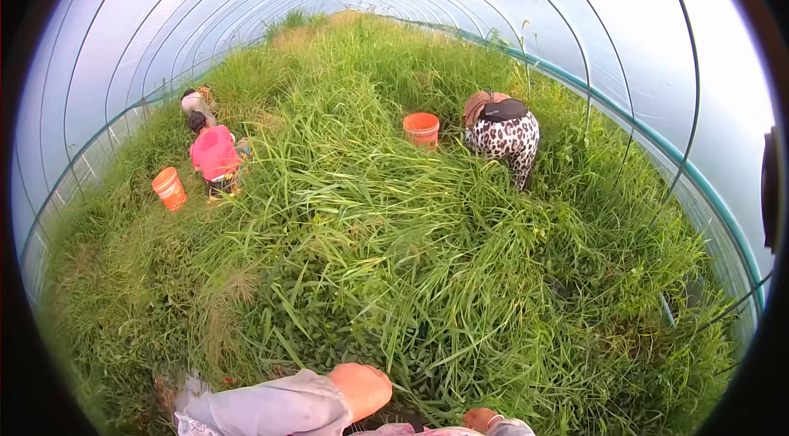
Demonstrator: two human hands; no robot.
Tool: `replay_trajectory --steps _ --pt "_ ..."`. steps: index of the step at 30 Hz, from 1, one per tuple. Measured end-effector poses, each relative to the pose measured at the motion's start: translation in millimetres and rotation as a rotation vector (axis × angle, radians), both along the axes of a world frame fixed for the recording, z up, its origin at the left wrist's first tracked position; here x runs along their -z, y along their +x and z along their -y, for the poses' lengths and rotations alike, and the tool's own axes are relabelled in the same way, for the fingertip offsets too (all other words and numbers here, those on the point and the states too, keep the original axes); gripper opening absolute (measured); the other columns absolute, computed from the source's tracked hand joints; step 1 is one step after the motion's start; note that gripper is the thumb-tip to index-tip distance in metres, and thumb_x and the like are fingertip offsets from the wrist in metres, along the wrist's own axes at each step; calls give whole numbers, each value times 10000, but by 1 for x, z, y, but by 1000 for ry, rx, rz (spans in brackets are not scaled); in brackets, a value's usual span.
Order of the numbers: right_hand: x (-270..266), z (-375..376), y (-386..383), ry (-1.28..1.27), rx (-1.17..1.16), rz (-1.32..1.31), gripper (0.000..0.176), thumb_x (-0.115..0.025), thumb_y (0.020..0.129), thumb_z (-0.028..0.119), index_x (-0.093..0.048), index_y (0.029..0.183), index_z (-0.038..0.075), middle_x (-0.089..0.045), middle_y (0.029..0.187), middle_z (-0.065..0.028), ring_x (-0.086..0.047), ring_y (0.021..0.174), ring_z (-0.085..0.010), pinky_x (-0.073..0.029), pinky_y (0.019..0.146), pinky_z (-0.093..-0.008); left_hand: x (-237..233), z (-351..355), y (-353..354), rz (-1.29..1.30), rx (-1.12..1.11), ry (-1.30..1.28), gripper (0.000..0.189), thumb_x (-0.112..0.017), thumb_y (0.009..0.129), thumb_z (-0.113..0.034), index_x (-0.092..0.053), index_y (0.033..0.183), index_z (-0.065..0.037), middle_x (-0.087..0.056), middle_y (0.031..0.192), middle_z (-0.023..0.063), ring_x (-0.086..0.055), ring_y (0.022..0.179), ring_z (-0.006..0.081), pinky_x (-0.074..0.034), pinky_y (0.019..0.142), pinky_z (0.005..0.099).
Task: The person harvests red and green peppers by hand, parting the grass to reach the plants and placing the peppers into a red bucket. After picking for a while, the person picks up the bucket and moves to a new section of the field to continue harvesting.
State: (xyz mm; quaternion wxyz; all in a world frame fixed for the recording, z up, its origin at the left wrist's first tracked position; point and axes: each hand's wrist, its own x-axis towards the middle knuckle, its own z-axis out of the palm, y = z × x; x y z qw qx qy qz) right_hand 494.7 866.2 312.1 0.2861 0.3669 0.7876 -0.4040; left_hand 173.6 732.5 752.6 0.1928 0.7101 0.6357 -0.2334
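Across the bottom left reaches my left arm, in a pale grey sleeve with bare skin above it. At its far end my left hand (191, 387) is a pale smear low among the weeds (115, 346); its fingers and anything in them cannot be made out. Of my right arm only a bit of bare skin, a light band and a grey sleeve (511, 428) show at the bottom edge. My right hand is out of sight. Long grass (394, 214) lies bent over broad-leaved plants (288, 313) in front of me.
One person (503, 136) bends over at the right beside an orange bucket (422, 133). Another in pink (215, 155) crouches at the left near a second orange bucket (169, 189), with a third person (197, 103) behind. Plastic tunnel walls with hoops and a side rail (625, 114) enclose the plants.
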Motion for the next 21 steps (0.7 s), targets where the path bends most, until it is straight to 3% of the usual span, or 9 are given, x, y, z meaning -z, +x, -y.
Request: replay_trajectory --steps 3,5,7,8,9,10,16,17,21 --pt "-50 7 -11 13 110 11 351 -440 805 376 -656 890 113 -664 898 -114 -620 863 -303 -464 804 -378 156 39 -69 146 -172 97 146 -534 753 -123 -591 835 -16 -633 758 190 -620 740 369 -494 648 462" --pt "-55 5 -18 59 172 -53 333 -445 813 356 -651 873 100 -660 869 -130 -622 825 -313 -473 755 -394 179 38 -73 138 -277 -42 117 -578 725 -143 -610 752 -34 -631 727 178 -621 721 367 -489 632 465" --pt "-69 3 -33 -19 244 -72 355 -467 861 368 -641 930 66 -675 811 -65 -635 713 -182 -495 687 -316 237 64 -77 263 -460 -104 128 -574 736 -156 -618 746 -36 -620 686 178 -611 682 374 -487 618 461" --pt "-65 1 -41 -51 272 -87 346 -494 862 339 -631 952 35 -671 791 -59 -618 682 -149 -491 668 -293 251 66 -75 191 -328 -162 150 -564 747 -168 -627 768 -34 -619 698 181 -610 698 369 -487 639 458" --pt "-55 5 -47 -93 352 -194 312 -489 851 335 -646 884 67 -665 747 -61 -629 677 -196 -485 664 -322 277 76 -74 294 -393 -103 152 -562 748 -167 -632 782 -37 -621 707 179 -610 712 365 -485 656 456" --pt "-51 4 -56 -189 396 -226 285 -504 846 309 -644 921 73 -668 753 -48 -630 679 -154 -488 665 -295 301 89 -72 385 -465 -37 155 -559 749 -165 -636 797 -40 -623 716 176 -610 726 360 -483 674 453" --pt "2 25 -107 -286 315 -178 271 -477 857 263 -625 970 66 -665 759 -68 -630 646 -160 -493 662 -296 404 125 -45 544 -656 -168 181 -541 738 -149 -645 840 -41 -623 781 185 -597 756 368 -475 717 435" --pt "12 27 -114 -295 302 -161 268 -475 857 254 -623 975 64 -665 759 -71 -629 635 -164 -493 662 -297 422 128 -41 587 -645 -201 193 -527 775 -139 -642 888 -33 -638 789 161 -628 689 311 -514 636 402" --pt "44 39 -129 -380 289 -78 265 -481 843 236 -623 976 56 -660 756 -80 -625 599 -183 -493 672 -313 467 119 -18 879 -1481 -430 174 -481 813 -113 -635 786 -39 -574 656 32 -596 510 134 -479 392 289"
